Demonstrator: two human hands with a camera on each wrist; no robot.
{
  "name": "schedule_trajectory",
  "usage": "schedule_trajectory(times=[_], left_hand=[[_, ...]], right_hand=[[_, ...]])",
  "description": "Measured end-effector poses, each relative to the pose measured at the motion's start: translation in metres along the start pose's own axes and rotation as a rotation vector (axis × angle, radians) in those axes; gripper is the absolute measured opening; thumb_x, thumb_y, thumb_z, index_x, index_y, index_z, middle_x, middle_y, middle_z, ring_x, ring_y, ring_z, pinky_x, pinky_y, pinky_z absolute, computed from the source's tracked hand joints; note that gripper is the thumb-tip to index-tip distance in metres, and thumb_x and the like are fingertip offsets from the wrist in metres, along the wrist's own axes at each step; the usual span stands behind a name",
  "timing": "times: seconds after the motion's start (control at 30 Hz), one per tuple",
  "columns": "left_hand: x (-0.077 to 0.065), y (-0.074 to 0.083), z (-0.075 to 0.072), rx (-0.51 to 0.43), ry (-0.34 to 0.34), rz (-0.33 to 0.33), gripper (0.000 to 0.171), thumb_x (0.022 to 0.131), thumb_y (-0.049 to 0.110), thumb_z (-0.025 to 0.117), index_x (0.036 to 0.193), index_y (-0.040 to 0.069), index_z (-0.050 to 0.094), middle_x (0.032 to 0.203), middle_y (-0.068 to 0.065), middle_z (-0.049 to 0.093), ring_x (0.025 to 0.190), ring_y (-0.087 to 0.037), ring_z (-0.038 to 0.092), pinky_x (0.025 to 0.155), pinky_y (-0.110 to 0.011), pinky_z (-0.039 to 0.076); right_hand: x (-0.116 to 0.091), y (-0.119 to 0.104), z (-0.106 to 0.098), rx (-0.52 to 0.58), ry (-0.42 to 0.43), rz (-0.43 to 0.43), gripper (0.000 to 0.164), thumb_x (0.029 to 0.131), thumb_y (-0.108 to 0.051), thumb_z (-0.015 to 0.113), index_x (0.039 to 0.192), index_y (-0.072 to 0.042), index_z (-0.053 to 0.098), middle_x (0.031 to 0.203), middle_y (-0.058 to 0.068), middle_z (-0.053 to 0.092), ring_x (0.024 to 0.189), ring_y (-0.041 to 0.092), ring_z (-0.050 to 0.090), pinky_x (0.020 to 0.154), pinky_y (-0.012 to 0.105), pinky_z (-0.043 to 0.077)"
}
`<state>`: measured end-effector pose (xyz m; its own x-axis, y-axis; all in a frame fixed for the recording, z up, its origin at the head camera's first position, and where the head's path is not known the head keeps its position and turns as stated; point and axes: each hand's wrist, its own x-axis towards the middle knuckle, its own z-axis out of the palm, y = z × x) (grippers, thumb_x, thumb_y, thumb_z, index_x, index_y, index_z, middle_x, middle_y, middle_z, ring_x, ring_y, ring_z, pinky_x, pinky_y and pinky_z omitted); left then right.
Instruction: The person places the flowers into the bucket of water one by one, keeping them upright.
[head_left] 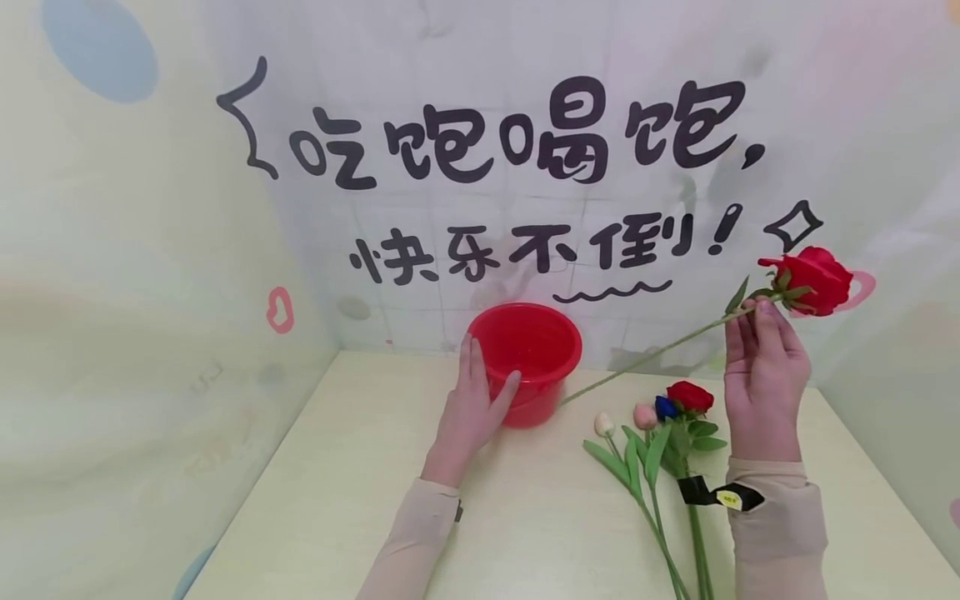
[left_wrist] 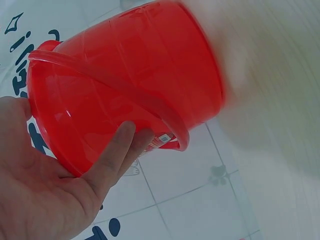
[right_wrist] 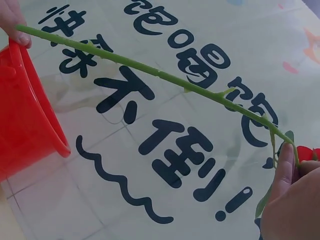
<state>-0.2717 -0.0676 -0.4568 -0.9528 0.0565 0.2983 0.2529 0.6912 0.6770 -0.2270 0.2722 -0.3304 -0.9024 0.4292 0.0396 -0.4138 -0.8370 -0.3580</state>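
Note:
A small red plastic bucket stands upright near the back of the table. My left hand holds it by its left side, the fingers along the outer wall and the thumb at the front rim. In the left wrist view its red carry handle hangs down over the wall. My right hand pinches a long-stemmed artificial red rose just below the bloom. The bare green stem slants down to the left, its lower end beside the bucket in the head view.
Several artificial flowers lie on the table between the hands: a pale tulip, a pink tulip, a blue bloom and another red rose. A printed curtain stands behind the pale wooden table.

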Motion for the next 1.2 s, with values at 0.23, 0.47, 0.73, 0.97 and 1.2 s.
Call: schedule_trajectory(times=[0.23, 0.47, 0.73, 0.97, 1.2], left_hand=[[0.000, 0.000, 0.001, 0.001, 0.004, -0.002, 0.108, 0.096, 0.049, 0.074, 0.171, 0.015, 0.004, 0.163, -0.008, 0.038, 0.116, -0.029, 0.067, 0.090, -0.043, 0.063], [-0.001, -0.002, 0.003, 0.010, 0.003, -0.009, 0.107, 0.096, 0.050, 0.072, 0.170, 0.014, 0.004, 0.163, -0.010, 0.038, 0.119, -0.032, 0.066, 0.089, -0.045, 0.063], [0.000, -0.003, 0.004, 0.009, 0.001, -0.007, 0.106, 0.097, 0.052, 0.070, 0.171, 0.014, 0.003, 0.161, -0.011, 0.041, 0.112, -0.030, 0.069, 0.088, -0.044, 0.064], [0.001, -0.002, 0.003, 0.013, 0.000, -0.003, 0.107, 0.097, 0.052, 0.071, 0.171, 0.014, 0.003, 0.161, -0.011, 0.041, 0.110, -0.029, 0.069, 0.088, -0.043, 0.064], [0.001, -0.001, 0.001, 0.002, 0.000, 0.000, 0.108, 0.096, 0.052, 0.072, 0.171, 0.015, 0.003, 0.161, -0.009, 0.041, 0.109, -0.027, 0.069, 0.088, -0.042, 0.064]], right_hand=[[-0.001, 0.003, 0.003, 0.104, 0.044, -0.028, 0.037, 0.094, 0.001, 0.076, 0.130, 0.003, 0.071, 0.101, 0.017, 0.076, 0.085, 0.027, 0.076, 0.085, 0.033, 0.062], [0.001, 0.010, 0.004, 0.124, 0.155, -0.054, 0.034, 0.092, -0.002, 0.079, 0.126, 0.001, 0.073, 0.102, 0.015, 0.076, 0.088, 0.025, 0.076, 0.085, 0.033, 0.062], [0.006, 0.022, 0.001, 0.127, 0.210, -0.064, 0.030, 0.091, -0.002, 0.080, 0.120, 0.001, 0.075, 0.101, 0.014, 0.075, 0.089, 0.024, 0.074, 0.084, 0.033, 0.063], [0.008, 0.035, -0.001, 0.091, 0.236, -0.073, 0.032, 0.089, -0.004, 0.081, 0.121, 0.001, 0.075, 0.105, 0.014, 0.076, 0.086, 0.023, 0.074, 0.084, 0.033, 0.063], [0.013, 0.049, -0.001, 0.043, 0.241, -0.079, 0.030, 0.088, -0.005, 0.083, 0.116, 0.001, 0.075, 0.106, 0.013, 0.076, 0.085, 0.022, 0.074, 0.082, 0.033, 0.063]])
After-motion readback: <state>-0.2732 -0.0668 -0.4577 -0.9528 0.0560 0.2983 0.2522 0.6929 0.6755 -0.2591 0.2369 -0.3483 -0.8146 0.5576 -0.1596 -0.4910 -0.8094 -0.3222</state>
